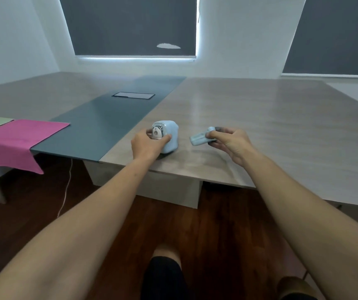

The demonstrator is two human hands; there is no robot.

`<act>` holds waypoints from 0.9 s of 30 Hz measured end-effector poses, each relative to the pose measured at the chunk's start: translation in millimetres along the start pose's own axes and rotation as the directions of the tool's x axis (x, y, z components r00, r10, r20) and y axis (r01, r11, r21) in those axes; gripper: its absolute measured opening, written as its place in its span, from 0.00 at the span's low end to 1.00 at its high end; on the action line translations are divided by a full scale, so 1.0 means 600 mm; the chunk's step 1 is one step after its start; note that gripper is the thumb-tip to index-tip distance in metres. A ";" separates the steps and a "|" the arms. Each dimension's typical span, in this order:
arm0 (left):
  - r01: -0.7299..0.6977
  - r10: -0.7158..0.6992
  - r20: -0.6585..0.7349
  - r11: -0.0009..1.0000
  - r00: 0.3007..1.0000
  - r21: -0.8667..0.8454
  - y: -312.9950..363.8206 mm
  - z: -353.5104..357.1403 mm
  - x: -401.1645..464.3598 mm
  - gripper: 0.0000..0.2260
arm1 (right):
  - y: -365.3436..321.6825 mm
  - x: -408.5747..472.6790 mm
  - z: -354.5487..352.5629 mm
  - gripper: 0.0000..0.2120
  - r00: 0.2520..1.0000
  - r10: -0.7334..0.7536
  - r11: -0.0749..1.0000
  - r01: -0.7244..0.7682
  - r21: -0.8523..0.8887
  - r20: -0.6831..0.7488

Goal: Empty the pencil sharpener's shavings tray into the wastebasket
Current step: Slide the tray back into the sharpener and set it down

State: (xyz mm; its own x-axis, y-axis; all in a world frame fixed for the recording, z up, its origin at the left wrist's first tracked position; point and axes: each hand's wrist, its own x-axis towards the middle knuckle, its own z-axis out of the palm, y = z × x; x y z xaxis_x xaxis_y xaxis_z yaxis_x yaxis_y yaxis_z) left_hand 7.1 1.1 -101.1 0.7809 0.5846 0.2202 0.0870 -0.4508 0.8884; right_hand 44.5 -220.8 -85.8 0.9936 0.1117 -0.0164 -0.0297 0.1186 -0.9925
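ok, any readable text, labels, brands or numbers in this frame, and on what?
None readable.
Pale blue cube-shaped plastic pencil sharpener: only a small bear figure on its front, no lettering visible.
Pale blue shavings tray in the right hand: no markings visible.

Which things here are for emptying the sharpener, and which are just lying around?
For the job: pencil sharpener in the left hand; shavings tray in the right hand.
Lying about: pink cloth; white cable.
No wastebasket in view.

Pale blue sharpener (168, 136), pale blue tray (199, 138), pink cloth (16, 139)
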 end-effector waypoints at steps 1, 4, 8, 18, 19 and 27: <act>0.002 -0.001 0.021 0.999 1.000 -0.038 0.005 0.006 -0.004 0.26 | -0.002 -0.003 -0.006 0.10 1.000 -0.011 1.000 0.011 0.019 -0.003; 0.036 -0.017 0.106 0.984 0.994 -0.175 0.020 0.024 -0.014 0.24 | -0.011 -0.018 -0.023 0.07 0.999 -0.040 0.996 0.041 0.081 -0.009; 0.131 0.008 0.282 0.872 0.960 -0.472 0.044 0.042 -0.039 0.18 | -0.022 -0.041 -0.058 0.07 0.996 -0.084 0.983 0.087 0.162 -0.027; 0.188 0.248 0.532 0.748 0.810 -0.636 0.081 0.058 -0.089 0.15 | -0.030 -0.094 -0.133 0.11 0.988 -0.152 0.950 0.152 0.271 -0.021; 0.186 0.264 0.541 0.747 0.799 -0.639 0.083 0.060 -0.092 0.16 | -0.031 -0.099 -0.141 0.11 0.988 -0.153 0.950 0.150 0.274 -0.012; 0.158 0.316 0.588 0.773 0.744 -0.615 0.094 0.076 -0.113 0.23 | -0.023 -0.124 -0.153 0.30 0.986 -0.158 0.957 0.139 0.256 0.057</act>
State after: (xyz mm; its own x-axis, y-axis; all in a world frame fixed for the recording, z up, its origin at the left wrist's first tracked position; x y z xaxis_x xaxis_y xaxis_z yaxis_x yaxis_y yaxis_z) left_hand -12.7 -94.6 -83.9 0.9726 -0.1043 0.2078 -0.1900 0.1589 0.9688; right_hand -18.9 -321.6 -81.9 0.9780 0.1475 0.1477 0.0815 0.3815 -0.9208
